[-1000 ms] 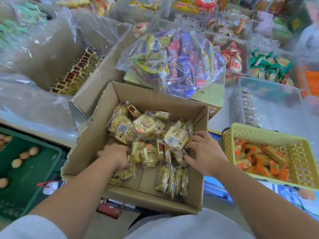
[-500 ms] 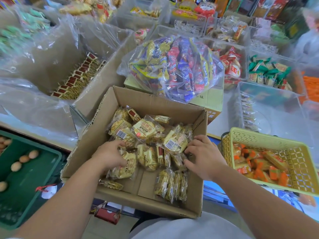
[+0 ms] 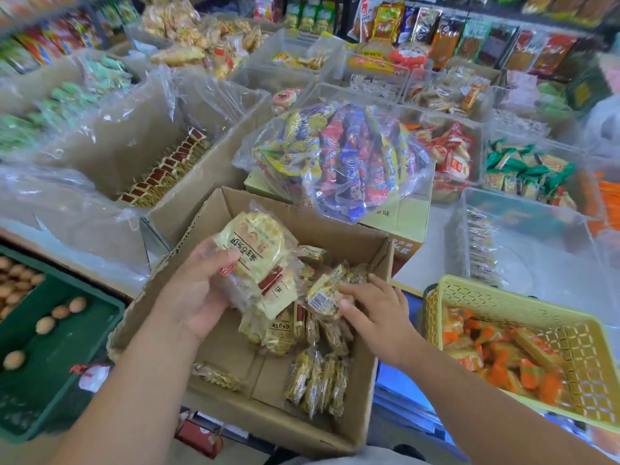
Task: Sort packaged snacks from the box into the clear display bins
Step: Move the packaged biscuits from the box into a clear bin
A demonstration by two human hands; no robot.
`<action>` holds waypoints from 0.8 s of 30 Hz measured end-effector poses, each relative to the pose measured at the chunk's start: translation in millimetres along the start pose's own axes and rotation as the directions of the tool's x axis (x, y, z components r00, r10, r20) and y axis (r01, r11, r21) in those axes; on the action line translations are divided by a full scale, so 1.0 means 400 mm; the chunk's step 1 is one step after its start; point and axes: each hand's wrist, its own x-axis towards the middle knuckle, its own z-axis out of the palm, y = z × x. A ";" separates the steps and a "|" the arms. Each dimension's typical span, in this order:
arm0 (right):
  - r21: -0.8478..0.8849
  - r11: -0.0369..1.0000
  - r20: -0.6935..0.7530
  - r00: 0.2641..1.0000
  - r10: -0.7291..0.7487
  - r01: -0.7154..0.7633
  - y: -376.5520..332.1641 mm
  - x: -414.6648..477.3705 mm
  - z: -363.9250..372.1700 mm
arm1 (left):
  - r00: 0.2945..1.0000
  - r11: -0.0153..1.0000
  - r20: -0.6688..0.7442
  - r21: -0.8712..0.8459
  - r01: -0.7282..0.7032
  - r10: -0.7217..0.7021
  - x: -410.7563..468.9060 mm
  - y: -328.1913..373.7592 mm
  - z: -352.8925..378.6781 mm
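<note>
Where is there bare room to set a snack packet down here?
Cardboard box: near-left floor mostly bare, between the left hand and the upright packets. Clear bin: bare right of its packet row. Crowded: box middle, under the right hand.

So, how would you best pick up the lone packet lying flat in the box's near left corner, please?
Pinch the lone packet across its narrow width, coming from above: it lies flat on the box floor with bare cardboard either side.
</note>
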 end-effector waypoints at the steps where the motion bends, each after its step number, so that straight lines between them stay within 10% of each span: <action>1: 0.135 0.991 -0.044 0.999 0.006 0.000 -0.010 -0.009 -0.015 | 1.000 0.998 0.019 -0.066 0.001 0.000 -0.012 -0.015 0.034; 8: 0.838 0.545 0.036 0.998 -0.043 -0.007 0.064 -0.071 -0.145 | 0.994 0.947 0.112 -0.320 0.030 0.007 -0.089 -0.190 0.295; 20: 0.884 0.442 0.158 0.987 0.020 -0.150 0.455 -0.146 -0.393 | 0.993 0.940 -0.069 -0.333 0.068 -0.096 -0.117 -0.474 0.650; 24: 0.789 0.609 0.172 0.981 -0.089 -0.083 0.553 -0.166 -0.471 | 0.992 0.948 -0.087 -0.313 0.059 -0.090 -0.118 -0.510 0.716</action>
